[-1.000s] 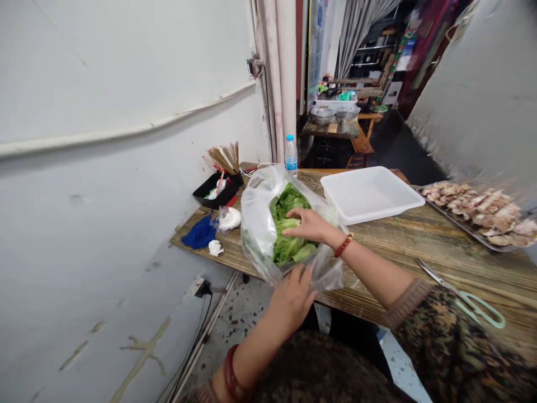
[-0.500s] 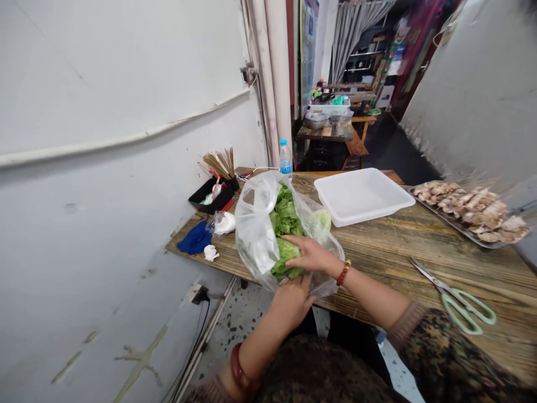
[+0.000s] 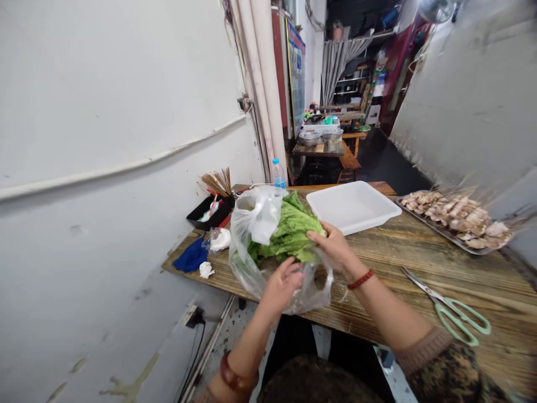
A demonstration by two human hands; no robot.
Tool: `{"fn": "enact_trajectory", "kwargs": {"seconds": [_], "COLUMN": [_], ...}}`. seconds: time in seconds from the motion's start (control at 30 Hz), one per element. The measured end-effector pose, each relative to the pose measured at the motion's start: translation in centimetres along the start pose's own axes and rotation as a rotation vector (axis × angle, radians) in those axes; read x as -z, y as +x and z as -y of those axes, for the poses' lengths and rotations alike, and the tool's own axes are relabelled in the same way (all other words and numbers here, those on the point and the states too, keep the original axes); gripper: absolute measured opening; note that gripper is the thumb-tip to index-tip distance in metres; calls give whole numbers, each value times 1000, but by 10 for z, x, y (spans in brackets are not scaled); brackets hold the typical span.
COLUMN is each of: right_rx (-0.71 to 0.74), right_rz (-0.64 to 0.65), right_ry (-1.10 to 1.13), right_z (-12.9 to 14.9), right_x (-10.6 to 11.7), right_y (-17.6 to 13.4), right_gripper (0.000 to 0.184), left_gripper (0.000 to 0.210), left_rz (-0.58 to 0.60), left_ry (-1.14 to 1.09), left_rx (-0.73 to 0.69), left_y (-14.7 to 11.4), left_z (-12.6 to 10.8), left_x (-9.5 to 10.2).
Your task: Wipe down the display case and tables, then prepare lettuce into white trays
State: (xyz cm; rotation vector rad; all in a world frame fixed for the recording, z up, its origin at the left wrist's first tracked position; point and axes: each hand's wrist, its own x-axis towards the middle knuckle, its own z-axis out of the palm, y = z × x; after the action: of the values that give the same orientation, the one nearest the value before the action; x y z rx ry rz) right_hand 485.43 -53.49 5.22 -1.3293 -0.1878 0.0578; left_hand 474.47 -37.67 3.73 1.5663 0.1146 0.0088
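Observation:
A head of green leafy lettuce [image 3: 291, 224] lies partly out of a clear plastic bag [image 3: 247, 224] on the wooden table. My right hand [image 3: 335, 249] grips its base end at the right, thumb on top and the other fingers mostly hidden behind. Just below the leaves is my left hand [image 3: 283, 285], fingers loosely apart over the near side of the bag, with nothing seen held in it. More leaves show inside the bag.
A white plastic tray [image 3: 354, 207] stands behind the lettuce. Scissors with green handles [image 3: 453, 310] lie on the right, below a metal tray of skewered meat [image 3: 461, 221]. At the left are a black box [image 3: 207, 211], a blue cloth [image 3: 191, 254] and a water bottle [image 3: 279, 174].
The lettuce has come up and to the right, partly out of the bag, with my right hand now on its base. My left hand has shifted slightly left and its fingers have loosened.

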Motion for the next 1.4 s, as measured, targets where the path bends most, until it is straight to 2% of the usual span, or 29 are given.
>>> {"fn": "enact_trajectory", "kwargs": {"seconds": [0.07,0.13,0.23,0.33,0.43,0.53,0.6,0.7,0.83,0.93,1.0,1.17,1.33,1.4], "right_rx": [75,137,216,298,228,120,105,170,326,319,286,250,424,496], "right_rz": [-44,-33,25,116,139,117,99,27,13,-27,-29,-35,100,95], "right_ry": [-87,-180,-331,-398,-259,-99,-74,-134,-280,-262,-198,-120,-370,-508], "right_z": [-17,-28,-33,-30,-28,-27,-23,-11,5,11,11,6,9,8], "right_x": [-7,-14,-22,-22,-18,-15,-14,-14,-19,-22,-18,-6,-10,5], "right_y": [-14,-32,-59,-73,-73,-68,-66,-69,-70,-61,-54,-52,-61,-58], "right_gripper": [68,71,70,57,41,37,35,31,31,34,33,33,43,46], "left_gripper": [41,35,34,26,20,21,23,21,25,34,33,20,23,24], "left_rz": [-22,-47,-115,-196,-254,-253,-232,-222,-238,-273,-286,-320,-330,-358], "left_ry": [-351,-585,-781,-867,-895,-891,-896,-886,-796,-753,-752,-848,-892,-886], "left_rx": [52,65,111,182,208,215,226,204,27,-70,-72,-10,63,24], "left_y": [9,17,24,26,22,14,10,8,16,25,29,36,41,43], "left_z": [-2,-4,-4,-3,-1,0,-1,-9,-28,-41,-46,-48,-48,-49], "left_x": [-12,-20,-20,-10,0,7,9,6,-13,-27,-31,-25,-17,-8]}}
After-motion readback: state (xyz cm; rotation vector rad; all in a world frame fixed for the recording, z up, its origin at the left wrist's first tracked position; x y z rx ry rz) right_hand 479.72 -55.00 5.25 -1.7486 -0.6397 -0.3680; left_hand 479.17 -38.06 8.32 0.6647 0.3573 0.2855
